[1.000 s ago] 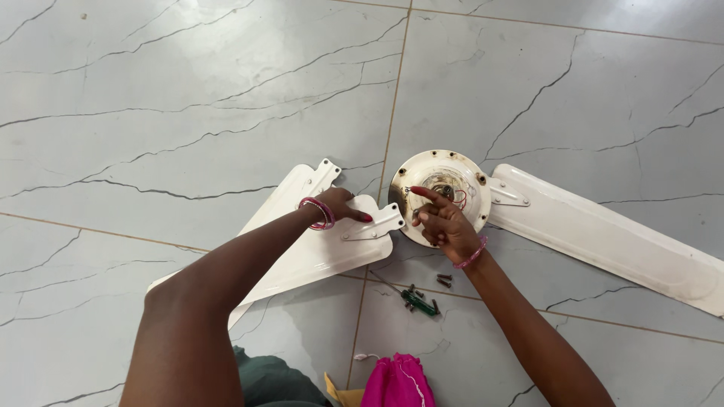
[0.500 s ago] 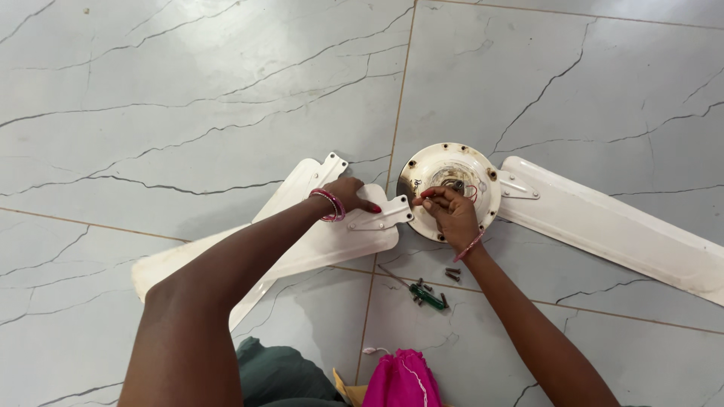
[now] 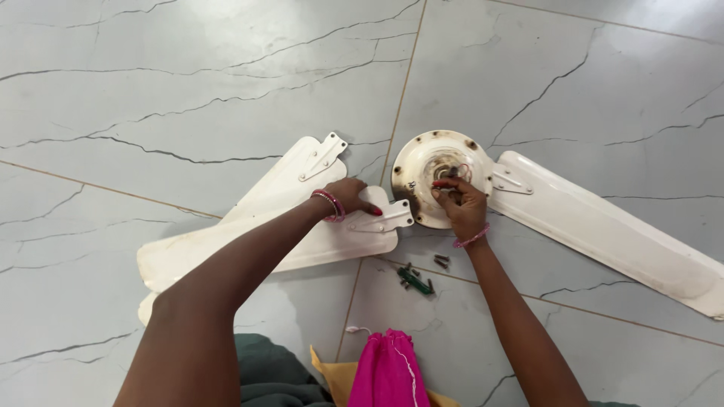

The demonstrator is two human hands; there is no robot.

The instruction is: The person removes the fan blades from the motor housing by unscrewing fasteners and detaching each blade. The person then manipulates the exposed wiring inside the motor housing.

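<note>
A white round ceiling-fan motor housing [image 3: 422, 158] lies on the tiled floor. One white blade [image 3: 603, 226] is attached on its right side. My right hand [image 3: 460, 202] rests on the housing with fingertips pinched at its centre by the wires. My left hand [image 3: 351, 197] presses flat on a loose white blade [image 3: 302, 241], whose metal bracket [image 3: 385, 220] lies against the housing's left edge. A second loose blade [image 3: 294, 177] lies under it, pointing up and right.
Several dark screws [image 3: 441, 261] and a small green tool [image 3: 415, 280] lie on the floor just below the housing. Pink cloth [image 3: 388, 369] and yellow cloth [image 3: 332, 377] sit at the bottom edge, near dark green fabric [image 3: 264, 369].
My right hand moved from the housing's lower edge up to its centre. The left hand kept holding the loose blade, and the view shifted slightly.
</note>
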